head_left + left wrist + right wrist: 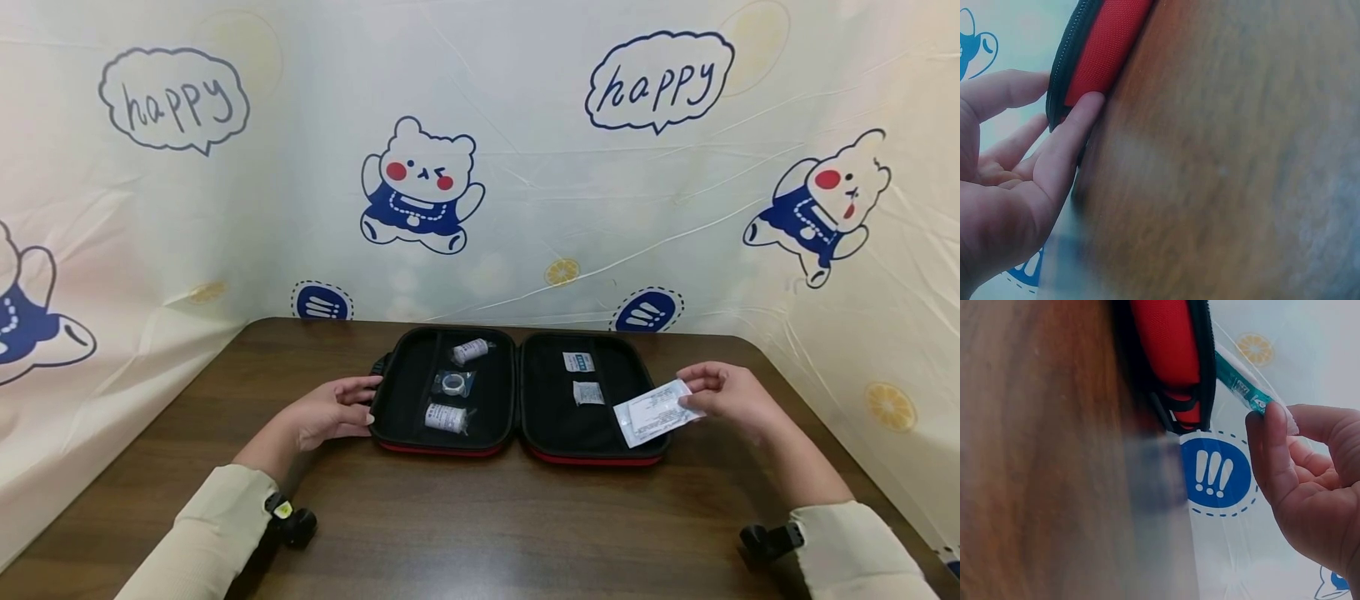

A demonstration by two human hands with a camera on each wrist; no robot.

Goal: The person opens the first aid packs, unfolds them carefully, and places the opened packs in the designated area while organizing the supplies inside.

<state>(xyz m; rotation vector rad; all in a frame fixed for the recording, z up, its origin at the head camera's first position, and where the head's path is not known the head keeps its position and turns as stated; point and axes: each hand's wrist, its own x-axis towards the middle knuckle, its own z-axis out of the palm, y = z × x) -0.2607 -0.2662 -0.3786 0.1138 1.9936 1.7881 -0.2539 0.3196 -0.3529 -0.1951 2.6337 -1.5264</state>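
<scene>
An unzipped black-lined case (517, 446) with red outer sides lies spread in two halves on the table. At its left edge rests my left hand (333, 410), its thumb against the red side (1113, 53) and a fingertip at the zipped rim in the left wrist view. My right hand (723, 396) pinches a flat white packet (652, 414) with printed text, tilted over the right half's outer corner. Green print shows on that packet (1244, 387) in the right wrist view. The left half holds two white wrapped rolls (471, 351) and a tape roll (453, 383) in clear wrapping.
In the right half lie a small packet with a blue label (578, 362) and a small white packet (588, 393). The brown wooden table (465, 525) extends in front of the case. A printed curtain (525, 208) hangs behind the table and along its sides.
</scene>
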